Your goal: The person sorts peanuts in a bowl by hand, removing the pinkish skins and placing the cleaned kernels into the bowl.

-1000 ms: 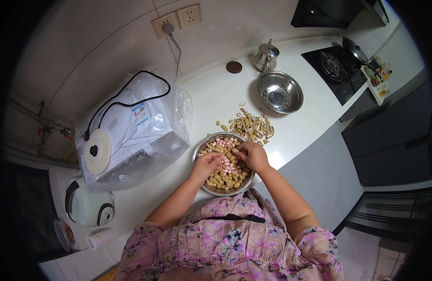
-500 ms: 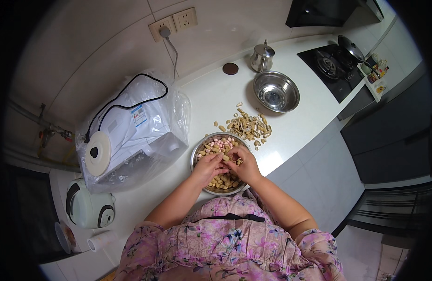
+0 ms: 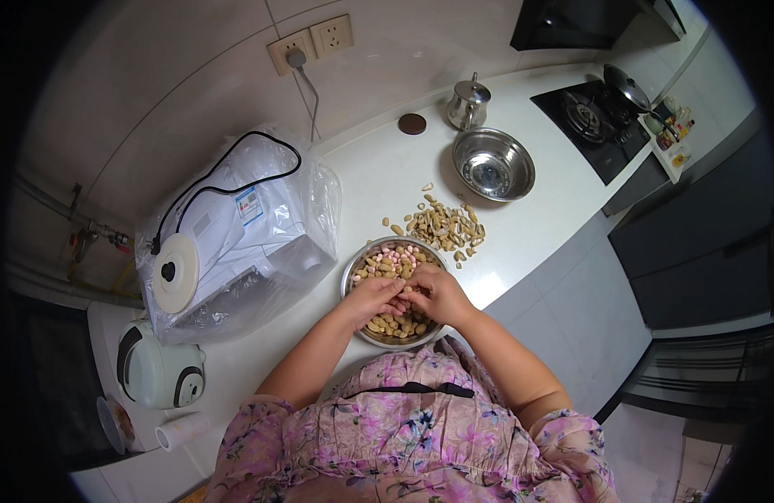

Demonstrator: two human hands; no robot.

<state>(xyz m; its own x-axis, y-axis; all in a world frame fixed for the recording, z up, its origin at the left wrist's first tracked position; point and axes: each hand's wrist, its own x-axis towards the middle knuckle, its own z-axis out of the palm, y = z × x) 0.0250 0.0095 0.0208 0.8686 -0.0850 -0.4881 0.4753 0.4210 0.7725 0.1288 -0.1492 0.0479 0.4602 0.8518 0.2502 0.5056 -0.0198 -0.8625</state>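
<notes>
Tan, rough-shelled peanuts (image 3: 389, 325) are filling a round, shiny steel bowl (image 3: 347, 289) at the centre of the frame, with small pink kernels (image 3: 394, 255) showing among them toward its upper edge. From the left, a pale green and black rounded appliance (image 3: 162, 373) is standing in the lower left of the frame, and above it a bulky white appliance wrapped in clear plastic (image 3: 261, 222) is bearing a looped black cord (image 3: 296, 159) and a round cream lid with a black knob (image 3: 176, 289). At the centre, the left hand (image 3: 374, 303) is reaching over the bowl and meeting the right hand (image 3: 440, 295); the fingertips of both are pinching a single tan peanut (image 3: 408, 289), mostly hidden between them. Just beyond the bowl's upper right rim, a loose heap of tan peanut shells (image 3: 444, 225) is lying on the white countertop (image 3: 546, 197). Farther up, a flat dark-brown disc (image 3: 412, 123), a lidded silver metal pot (image 3: 468, 107) and a second shiny steel bowl (image 3: 469, 163) are resting there, while a black glass gas stove (image 3: 609, 159) is occupying the upper right.
</notes>
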